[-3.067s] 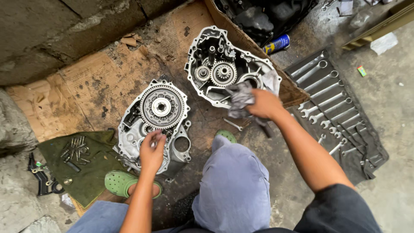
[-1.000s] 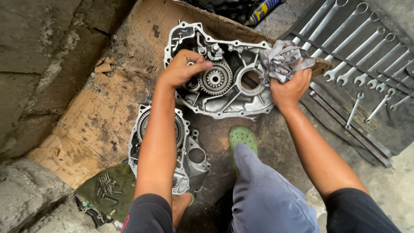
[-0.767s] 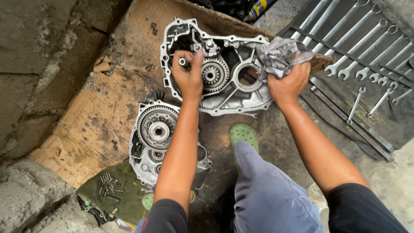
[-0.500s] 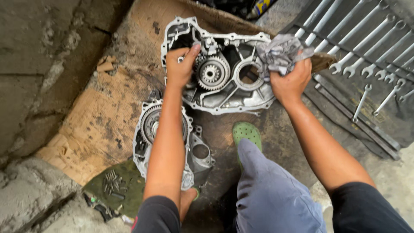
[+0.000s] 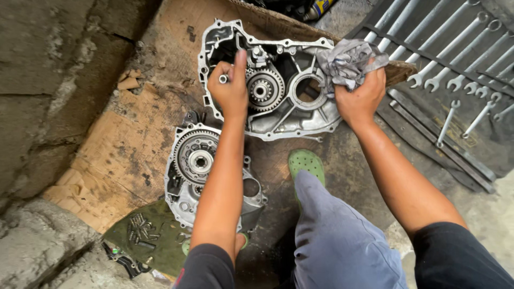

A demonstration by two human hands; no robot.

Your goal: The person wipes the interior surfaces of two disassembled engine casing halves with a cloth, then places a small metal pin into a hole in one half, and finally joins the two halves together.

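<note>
An aluminium engine case half (image 5: 278,115) with gears inside lies on cardboard at the top middle. My left hand (image 5: 227,88) is closed around a short metal shaft (image 5: 223,79) standing up at the case's left side, index finger pointing up. My right hand (image 5: 363,96) grips a crumpled grey rag (image 5: 345,59) and presses it on the case's right edge. A toothed gear (image 5: 261,89) sits in the case between my hands. A second case half (image 5: 201,171) with a large ring gear lies nearer me, under my left forearm.
Several spanners (image 5: 450,69) lie in a row on a dark roll at the right. A green cloth (image 5: 142,233) with small bolts lies at the lower left. A rough stone wall (image 5: 48,80) borders the left. My green shoe (image 5: 306,162) rests below the case.
My left hand has shifted from the gear area to the case's left side and closed on the shaft. The right hand keeps the rag on the right edge.
</note>
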